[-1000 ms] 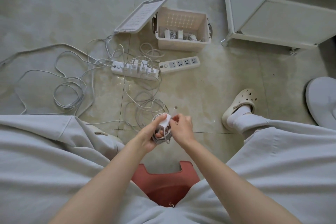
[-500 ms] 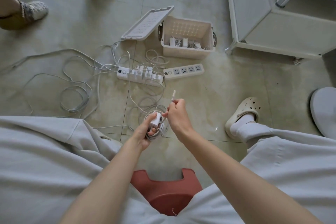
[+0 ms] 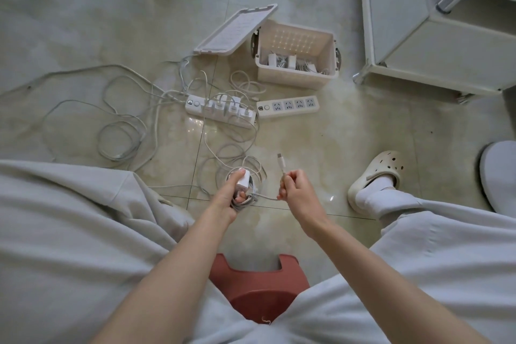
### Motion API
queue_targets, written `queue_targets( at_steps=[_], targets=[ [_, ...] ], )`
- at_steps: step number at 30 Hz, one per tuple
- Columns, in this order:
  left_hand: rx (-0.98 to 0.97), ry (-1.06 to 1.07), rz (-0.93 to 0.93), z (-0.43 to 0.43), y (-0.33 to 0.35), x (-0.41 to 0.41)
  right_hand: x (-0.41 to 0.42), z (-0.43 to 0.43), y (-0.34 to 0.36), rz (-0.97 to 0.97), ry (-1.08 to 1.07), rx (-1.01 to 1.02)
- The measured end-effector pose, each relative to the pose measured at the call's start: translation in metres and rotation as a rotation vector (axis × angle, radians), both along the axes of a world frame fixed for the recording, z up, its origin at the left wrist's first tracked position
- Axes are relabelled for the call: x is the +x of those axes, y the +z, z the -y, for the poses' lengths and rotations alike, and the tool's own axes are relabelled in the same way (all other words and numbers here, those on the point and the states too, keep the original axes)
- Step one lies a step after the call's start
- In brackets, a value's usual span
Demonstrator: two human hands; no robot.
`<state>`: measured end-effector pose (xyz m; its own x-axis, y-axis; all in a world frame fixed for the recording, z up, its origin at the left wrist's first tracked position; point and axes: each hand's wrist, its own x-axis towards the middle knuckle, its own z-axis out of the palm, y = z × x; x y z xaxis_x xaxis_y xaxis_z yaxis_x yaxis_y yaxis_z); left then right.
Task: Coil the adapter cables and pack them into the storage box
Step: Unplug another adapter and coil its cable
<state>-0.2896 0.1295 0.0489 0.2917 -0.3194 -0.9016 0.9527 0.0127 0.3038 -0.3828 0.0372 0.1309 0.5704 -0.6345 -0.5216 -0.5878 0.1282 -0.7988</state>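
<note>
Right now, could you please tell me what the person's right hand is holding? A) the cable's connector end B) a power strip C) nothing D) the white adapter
A: the right hand grips the cable just below its upright connector, while the left hand holds the adapter.

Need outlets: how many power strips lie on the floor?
2. The loaded power strip lies left, the empty power strip right, near the storage box. None seems hidden.

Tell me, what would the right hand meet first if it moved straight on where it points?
Probably the switch end of the empty power strip; the right hand and its cable end aim there, though depth is unclear.
</note>
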Motion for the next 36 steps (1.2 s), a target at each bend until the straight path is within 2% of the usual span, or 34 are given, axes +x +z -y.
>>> queue_targets(
  at_steps=[5,10,17,23,27,29,32,36],
  targets=[
    [-0.07,-0.132,0.122,0.013,0.021,0.001,-0.007,0.029,-0.022,-0.167,-0.002,-0.126],
    [-0.158,-0.322,0.257,0.031,0.042,-0.001,-0.012,0.039,-0.037,-0.329,0.062,-0.106],
    [-0.232,-0.356,0.305,0.031,0.055,0.01,-0.008,0.039,-0.027,-0.103,0.068,-0.102],
    [-0.308,-0.27,0.263,0.035,0.07,0.014,-0.002,0.038,-0.02,0.07,0.02,0.18],
    [-0.34,-0.164,0.126,0.037,0.068,0.017,-0.003,0.041,-0.018,0.227,-0.161,0.716],
    [-0.379,-0.132,0.068,0.036,0.069,0.015,-0.002,0.038,-0.014,0.271,-0.191,0.896],
    [-0.394,-0.153,0.012,0.035,0.071,0.014,0.003,0.034,-0.014,0.277,-0.14,0.893],
    [-0.315,-0.142,-0.053,0.031,0.063,0.015,0.008,0.026,-0.016,0.179,-0.118,0.674]
  ],
)
